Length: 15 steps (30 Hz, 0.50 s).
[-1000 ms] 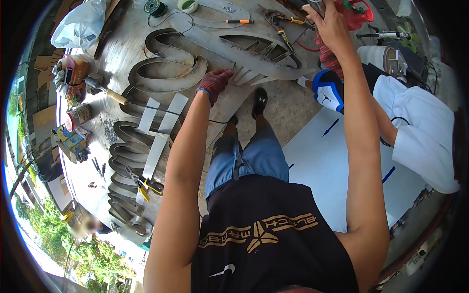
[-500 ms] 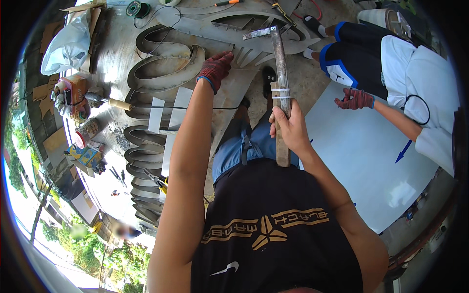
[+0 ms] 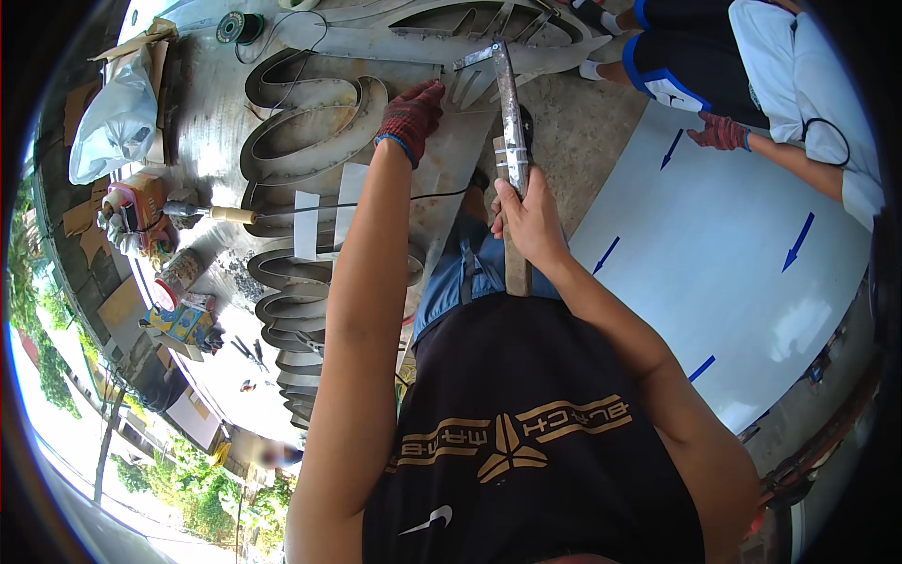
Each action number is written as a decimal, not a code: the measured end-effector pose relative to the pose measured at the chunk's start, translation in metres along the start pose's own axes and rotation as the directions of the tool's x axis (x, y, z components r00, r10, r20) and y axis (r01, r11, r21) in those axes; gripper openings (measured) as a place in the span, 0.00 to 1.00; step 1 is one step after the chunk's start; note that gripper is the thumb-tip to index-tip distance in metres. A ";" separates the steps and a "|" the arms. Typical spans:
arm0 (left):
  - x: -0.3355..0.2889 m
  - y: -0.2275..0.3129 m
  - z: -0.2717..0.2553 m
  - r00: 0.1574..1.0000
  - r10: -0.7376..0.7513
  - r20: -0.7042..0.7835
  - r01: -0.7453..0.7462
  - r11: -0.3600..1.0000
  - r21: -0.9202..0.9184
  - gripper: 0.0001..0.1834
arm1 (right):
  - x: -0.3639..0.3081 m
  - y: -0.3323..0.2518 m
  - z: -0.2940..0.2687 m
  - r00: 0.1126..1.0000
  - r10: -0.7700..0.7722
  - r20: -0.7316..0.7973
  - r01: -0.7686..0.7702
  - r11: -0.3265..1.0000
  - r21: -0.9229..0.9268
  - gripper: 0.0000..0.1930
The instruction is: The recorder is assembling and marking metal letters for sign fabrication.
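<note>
My left hand (image 3: 411,117), in a dark red knit glove, rests over the metal sheet shape (image 3: 376,42) with its fingers curled together at the edge of the slotted part. What its fingertips pinch, if anything, is hidden. My bare right hand (image 3: 532,218) is wrapped round the wooden grip of an L-shaped metal tool (image 3: 508,103). Its metal bar is bound to the wood with wire, and the bent head points left, just right of the glove. Curled metal strip forms (image 3: 310,117) stand on edge beside my left hand.
At the left lie a wooden-handled soldering iron (image 3: 232,214), a jar (image 3: 176,279), a plastic bag (image 3: 115,122) and a spool of wire (image 3: 239,27). At the right, a person with a gloved hand (image 3: 722,133) stands by a large white sheet (image 3: 714,254) with blue arrows.
My right hand and the L-shaped tool have shifted slightly left and up in view. The other person's gloved hand has moved right, to the white sheet's far edge. My left hand stays on the metal.
</note>
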<state>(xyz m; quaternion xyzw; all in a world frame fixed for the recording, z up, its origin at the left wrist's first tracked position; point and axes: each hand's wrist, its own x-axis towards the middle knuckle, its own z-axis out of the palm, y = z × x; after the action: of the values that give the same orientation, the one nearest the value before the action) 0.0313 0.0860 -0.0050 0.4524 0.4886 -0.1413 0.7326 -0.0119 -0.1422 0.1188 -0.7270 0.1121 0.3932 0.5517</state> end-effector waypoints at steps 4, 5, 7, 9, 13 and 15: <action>0.000 0.000 0.002 1.000 0.015 -0.003 -0.015 1.000 -0.015 0.19 | 0.000 0.006 0.010 1.000 0.027 -0.010 -0.027 1.000 -0.003 0.16; 0.000 0.000 0.001 1.000 0.017 -0.004 -0.017 1.000 -0.005 0.19 | 0.000 0.006 0.012 0.999 0.031 -0.012 -0.031 1.000 -0.002 0.16; 0.001 0.000 -0.001 1.000 0.017 0.001 -0.017 1.000 -0.001 0.19 | 0.000 0.006 0.015 1.000 0.006 -0.026 -0.006 1.000 -0.019 0.16; 0.001 0.000 -0.001 1.000 0.019 0.003 -0.019 1.000 0.002 0.19 | 0.001 0.006 0.017 1.000 0.003 -0.029 -0.003 1.000 -0.022 0.16; 0.001 0.000 0.000 1.000 0.020 -0.009 -0.020 1.000 0.001 0.19 | 0.005 0.009 0.018 0.999 0.005 -0.036 -0.006 1.000 -0.019 0.16; 0.000 0.001 0.001 1.000 0.016 -0.008 -0.016 1.000 0.000 0.19 | 0.006 0.010 0.019 0.999 0.005 -0.035 -0.006 1.000 -0.015 0.16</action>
<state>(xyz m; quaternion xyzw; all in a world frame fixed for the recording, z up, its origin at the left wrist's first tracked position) 0.0323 0.0854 -0.0046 0.4568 0.4880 -0.1337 0.7316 -0.0222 -0.1274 0.1055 -0.7375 0.1207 0.3830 0.5430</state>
